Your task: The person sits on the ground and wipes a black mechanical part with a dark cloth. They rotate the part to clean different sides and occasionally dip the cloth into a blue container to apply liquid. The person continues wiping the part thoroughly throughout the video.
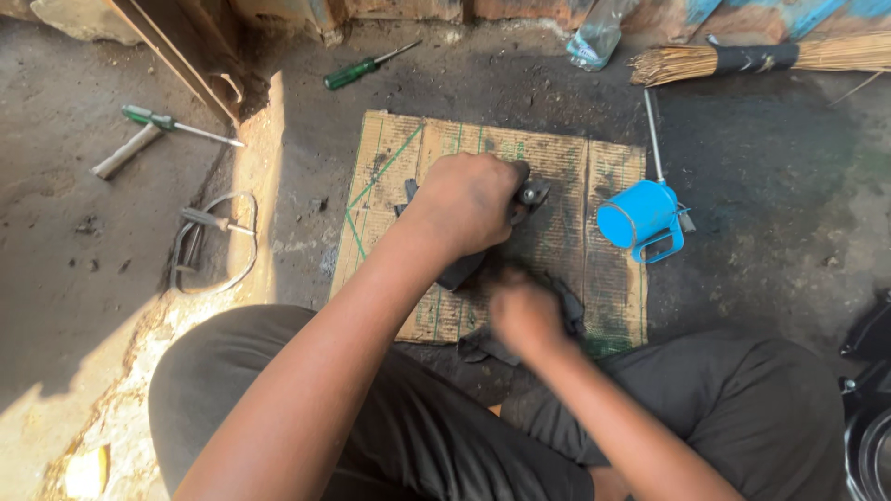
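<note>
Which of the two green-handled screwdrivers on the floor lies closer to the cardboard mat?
The darker green screwdriver, just above the cardboard mat's top-left corner. The paler screwdriver lies farther left, beside a wooden-handled tool.

Rough floor-level repair workshop: stained, oily concrete floor (761, 186), greasy cardboard sheet (566, 232) as work mat, green-handled screwdrivers (357, 70) lying loose, blue oil can (640, 218) with long spout, straw broom (742, 57) by brick wall

1. Left hand (469, 204) covers most of the dark metal part (531, 195); its shape is indeterminate.
2. Right hand (524, 315) is motion-blurred; its grip on the rag (483, 345) is unclear.
3. Broom (742, 60) and bottle (594, 37) are cut off by the frame edges.
</note>
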